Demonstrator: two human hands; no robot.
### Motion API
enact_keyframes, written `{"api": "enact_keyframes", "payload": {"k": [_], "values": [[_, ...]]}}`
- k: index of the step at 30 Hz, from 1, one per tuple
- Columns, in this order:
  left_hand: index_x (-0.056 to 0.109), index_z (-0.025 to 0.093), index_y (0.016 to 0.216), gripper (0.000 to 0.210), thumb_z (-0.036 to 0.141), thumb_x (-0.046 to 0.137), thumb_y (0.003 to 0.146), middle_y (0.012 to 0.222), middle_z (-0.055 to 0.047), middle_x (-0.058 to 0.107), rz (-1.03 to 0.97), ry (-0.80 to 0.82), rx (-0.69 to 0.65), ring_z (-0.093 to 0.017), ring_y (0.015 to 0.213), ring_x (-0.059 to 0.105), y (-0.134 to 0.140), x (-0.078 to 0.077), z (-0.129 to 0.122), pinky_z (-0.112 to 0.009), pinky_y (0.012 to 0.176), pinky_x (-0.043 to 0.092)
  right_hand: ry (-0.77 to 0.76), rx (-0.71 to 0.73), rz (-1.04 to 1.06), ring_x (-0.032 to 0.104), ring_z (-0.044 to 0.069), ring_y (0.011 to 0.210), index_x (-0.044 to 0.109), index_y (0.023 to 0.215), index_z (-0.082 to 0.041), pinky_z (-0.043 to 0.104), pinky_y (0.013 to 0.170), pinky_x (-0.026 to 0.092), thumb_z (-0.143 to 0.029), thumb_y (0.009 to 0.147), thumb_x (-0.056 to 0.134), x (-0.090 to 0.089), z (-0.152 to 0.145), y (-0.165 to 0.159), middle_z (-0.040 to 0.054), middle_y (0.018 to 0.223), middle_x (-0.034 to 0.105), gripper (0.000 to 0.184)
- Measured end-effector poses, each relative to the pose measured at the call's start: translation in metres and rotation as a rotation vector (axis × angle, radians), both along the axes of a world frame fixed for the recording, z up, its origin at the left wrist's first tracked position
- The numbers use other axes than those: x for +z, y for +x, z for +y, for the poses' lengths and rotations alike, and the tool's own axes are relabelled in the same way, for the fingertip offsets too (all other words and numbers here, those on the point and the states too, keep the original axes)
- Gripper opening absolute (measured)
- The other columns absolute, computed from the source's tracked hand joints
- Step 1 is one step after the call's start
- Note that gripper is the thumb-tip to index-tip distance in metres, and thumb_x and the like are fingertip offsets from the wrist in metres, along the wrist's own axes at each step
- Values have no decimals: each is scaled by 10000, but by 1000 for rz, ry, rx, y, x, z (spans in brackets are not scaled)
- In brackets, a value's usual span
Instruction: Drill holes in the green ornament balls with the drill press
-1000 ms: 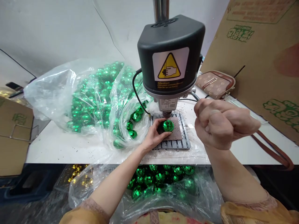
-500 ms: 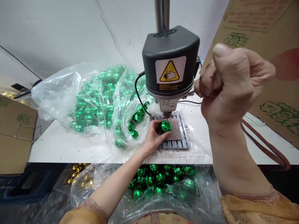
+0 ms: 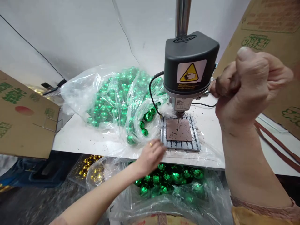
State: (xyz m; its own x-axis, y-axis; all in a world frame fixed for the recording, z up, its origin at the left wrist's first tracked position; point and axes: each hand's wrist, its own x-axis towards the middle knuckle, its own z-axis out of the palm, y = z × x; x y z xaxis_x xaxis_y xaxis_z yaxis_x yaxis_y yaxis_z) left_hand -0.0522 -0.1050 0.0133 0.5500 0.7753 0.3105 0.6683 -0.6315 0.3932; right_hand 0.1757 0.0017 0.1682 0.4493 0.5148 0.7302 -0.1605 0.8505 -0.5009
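My left hand (image 3: 152, 156) is over the table's front edge, above the plastic bag (image 3: 211, 193) of shiny green faceted balls (image 3: 177, 176). Motion blurs its fingertips and hides whether a ball is in them. My right hand (image 3: 250, 81) is raised and closed at the side of a black bench drill press (image 3: 191, 59), its fingers wrapped round the feed handle, which is mostly hidden. Below the chuck (image 3: 180, 113), a brown square board (image 3: 179, 132) with a small hole lies on the slotted metal base (image 3: 182, 145); dark shavings are scattered on it.
Another clear bag (image 3: 112, 97) of green balls lies on the white table (image 3: 77, 137) left of the drill. Cardboard boxes (image 3: 25, 125) flank both sides. A brown strap (image 3: 276, 145) lies at right. Gold balls (image 3: 91, 165) are below the table.
My left hand has left the drill base and come toward me over the front edge. The green ball it held under the bit is gone from the board. The view has shifted left.
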Motion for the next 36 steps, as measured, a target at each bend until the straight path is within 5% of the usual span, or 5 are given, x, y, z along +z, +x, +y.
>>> {"api": "enact_keyframes", "payload": {"k": [5,14,19,26,36], "values": [[658,168,960,197,79,571,808,939,-159,670,371,-131,473,-336,1011,620,-27,16,70,-494,891,527,-4,-10,1,315,67,319,373,472,-224,302,351,204,-218,824,613,-1,0,0,-69,393,345,426],[677,215,1027,358,125,728,684,890,-99,670,457,-184,477,-313,903,654,-40,21,82,-393,798,513,-14,-32,-9,336,48,351,379,481,-205,280,395,233,-215,852,595,-2,-3,-1,-73,408,358,429],[621,254,1264,396,346,664,881,1147,-87,649,-229,-91,512,-220,902,662,-26,33,76,-339,790,542,-3,-43,-1,310,46,352,404,475,-205,286,410,223,-216,849,598,-3,-2,-2,-70,410,386,421],[616,214,1208,389,472,632,918,1204,-102,700,-1351,-858,255,-253,1065,696,10,26,77,-488,963,580,36,3,20,311,83,327,437,455,-222,326,370,187,-237,802,663,-4,2,1,-59,383,391,415],[563,194,1219,627,421,863,717,1061,-56,691,-1102,-743,292,-170,879,669,39,2,77,-256,689,532,17,-25,-37,327,30,386,382,491,-194,250,436,239,-227,881,587,-6,-3,1,-82,418,359,442]]}}
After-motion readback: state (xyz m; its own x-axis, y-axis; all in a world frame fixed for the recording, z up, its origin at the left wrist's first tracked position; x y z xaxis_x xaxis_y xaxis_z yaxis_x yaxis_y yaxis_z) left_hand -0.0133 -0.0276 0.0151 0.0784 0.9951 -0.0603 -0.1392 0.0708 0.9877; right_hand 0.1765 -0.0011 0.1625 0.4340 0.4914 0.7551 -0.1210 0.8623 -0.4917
